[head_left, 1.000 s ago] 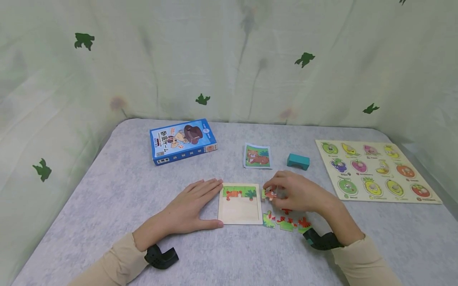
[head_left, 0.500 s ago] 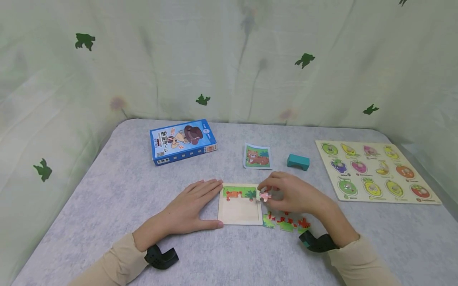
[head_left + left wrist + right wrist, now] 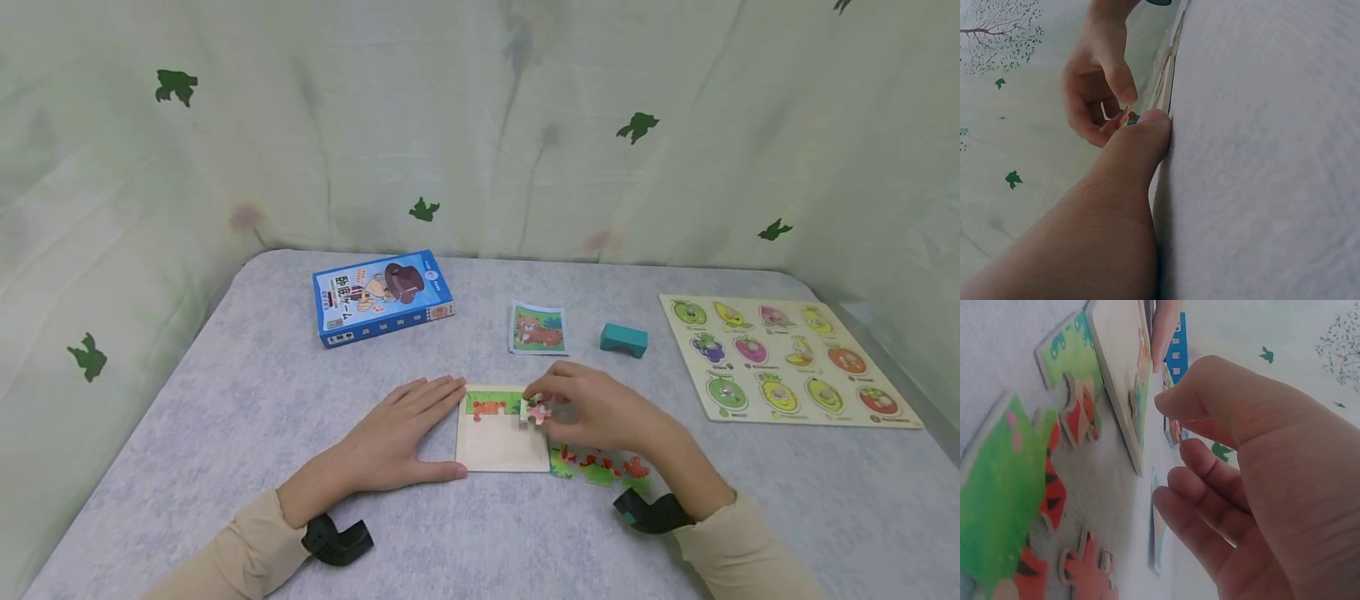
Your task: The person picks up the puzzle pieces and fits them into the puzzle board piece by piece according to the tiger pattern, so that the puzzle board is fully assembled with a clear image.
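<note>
My right hand (image 3: 600, 407) pinches a jigsaw piece (image 3: 535, 412) with green, white and pink-red patches between thumb and fingertips. It holds the piece above the upper right part of a square wooden puzzle tray (image 3: 501, 448). Pieces with a green and orange picture fill the tray's top row; bare wood shows below. My left hand (image 3: 397, 435) lies with fingers extended against the tray's left edge, thumb at the lower left corner. Several loose jigsaw pieces (image 3: 600, 472) lie on the table to the tray's right, partly under my right hand; the right wrist view shows a green piece (image 3: 1000, 487) close up.
Behind the tray lies a picture card (image 3: 539, 328) of a brown animal, with a teal block (image 3: 624, 339) to its right. A blue box (image 3: 384, 297) sits at the back left. On the right is a fruit puzzle board (image 3: 791, 360).
My right hand has lifted the jigsaw piece from the table beside the tray and carried it left over the tray's upper right part. The left hand has stayed in place.
</note>
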The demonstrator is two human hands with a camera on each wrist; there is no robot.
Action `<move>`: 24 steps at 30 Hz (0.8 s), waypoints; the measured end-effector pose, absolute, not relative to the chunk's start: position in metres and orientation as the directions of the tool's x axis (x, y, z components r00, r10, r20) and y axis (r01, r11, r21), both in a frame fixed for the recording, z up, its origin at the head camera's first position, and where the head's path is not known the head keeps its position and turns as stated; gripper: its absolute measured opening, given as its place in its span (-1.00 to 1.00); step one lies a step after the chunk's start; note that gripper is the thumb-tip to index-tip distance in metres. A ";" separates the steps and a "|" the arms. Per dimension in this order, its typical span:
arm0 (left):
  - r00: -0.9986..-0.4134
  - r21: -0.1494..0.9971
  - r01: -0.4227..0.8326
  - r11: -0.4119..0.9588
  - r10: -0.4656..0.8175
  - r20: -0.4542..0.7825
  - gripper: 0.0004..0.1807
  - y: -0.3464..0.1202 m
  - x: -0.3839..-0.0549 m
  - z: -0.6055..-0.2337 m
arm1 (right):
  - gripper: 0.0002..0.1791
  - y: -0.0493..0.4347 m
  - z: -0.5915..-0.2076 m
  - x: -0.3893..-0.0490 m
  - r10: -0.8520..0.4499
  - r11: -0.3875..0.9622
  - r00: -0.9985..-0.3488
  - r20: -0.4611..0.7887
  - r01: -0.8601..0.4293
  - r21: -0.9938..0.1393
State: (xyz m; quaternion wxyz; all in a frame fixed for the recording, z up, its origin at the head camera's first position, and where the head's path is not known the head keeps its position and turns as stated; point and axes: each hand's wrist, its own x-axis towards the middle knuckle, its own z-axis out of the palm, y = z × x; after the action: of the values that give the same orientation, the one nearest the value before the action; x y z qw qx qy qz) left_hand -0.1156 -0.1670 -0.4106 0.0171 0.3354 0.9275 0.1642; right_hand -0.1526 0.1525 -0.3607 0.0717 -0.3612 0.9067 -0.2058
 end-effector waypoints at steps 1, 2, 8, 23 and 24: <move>-0.774 0.317 0.616 0.721 0.628 0.079 0.14 -0.167 -0.116 -0.410 | -0.63 0.151 -0.361 -0.152 -0.684 0.655 -0.729 0.018 -0.625 -0.424; -0.774 0.317 0.617 0.720 0.628 0.079 0.14 -0.167 -0.116 -0.410 | -0.63 0.150 -0.362 -0.152 -0.684 0.655 -0.729 0.020 -0.626 -0.423; -0.773 0.314 0.619 0.720 0.629 0.082 0.14 -0.167 -0.116 -0.410 | -0.61 0.142 -0.365 -0.152 -0.697 0.639 -0.716 0.045 -0.648 -0.414; -0.770 0.330 0.622 0.710 0.632 0.088 0.13 -0.168 -0.115 -0.410 | -0.59 0.121 -0.370 -0.149 -0.706 0.618 -0.706 0.058 -0.654 -0.436; -0.769 0.331 0.622 0.710 0.633 0.088 0.13 -0.168 -0.115 -0.410 | -0.59 0.120 -0.371 -0.149 -0.708 0.615 -0.704 0.062 -0.656 -0.438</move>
State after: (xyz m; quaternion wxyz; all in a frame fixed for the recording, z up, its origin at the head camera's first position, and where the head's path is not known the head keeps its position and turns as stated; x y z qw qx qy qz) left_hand -0.1153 -0.1679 -0.4096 0.0159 0.3392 0.9245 0.1734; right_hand -0.1491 0.1202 -0.3705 0.0584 -0.3803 0.8966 -0.2193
